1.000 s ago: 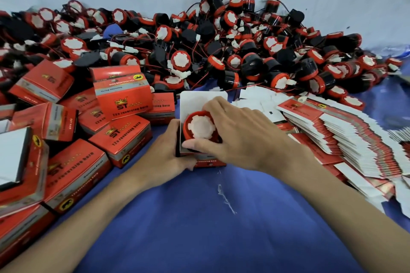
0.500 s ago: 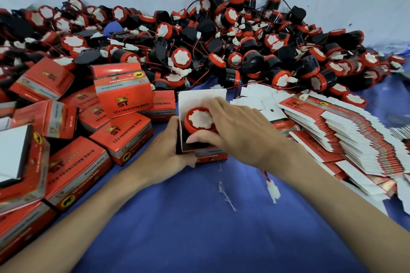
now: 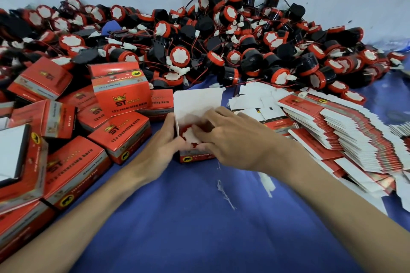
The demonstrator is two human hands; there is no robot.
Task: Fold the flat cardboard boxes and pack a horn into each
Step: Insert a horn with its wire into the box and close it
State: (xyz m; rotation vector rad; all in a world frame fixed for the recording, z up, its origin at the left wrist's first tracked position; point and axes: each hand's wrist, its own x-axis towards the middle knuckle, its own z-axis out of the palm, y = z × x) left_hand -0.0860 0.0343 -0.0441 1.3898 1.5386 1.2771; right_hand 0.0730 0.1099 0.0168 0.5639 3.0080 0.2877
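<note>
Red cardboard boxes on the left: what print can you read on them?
"ST", "12v reversing horn": front of the propped red cardboard box.
"Genuine Parts": its grey band, upside down.
Open middle box: too blurred.
Stack of flat boxes: too small.

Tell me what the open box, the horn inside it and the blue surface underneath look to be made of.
The open box looks like thin cardboard: printed red outside, plain matte white inside the raised flap. The horn is likely moulded plastic, with a smooth red rim around a white centre, perhaps paper. The blue surface seems to be cloth or tarp, matte and softly creased.
</note>
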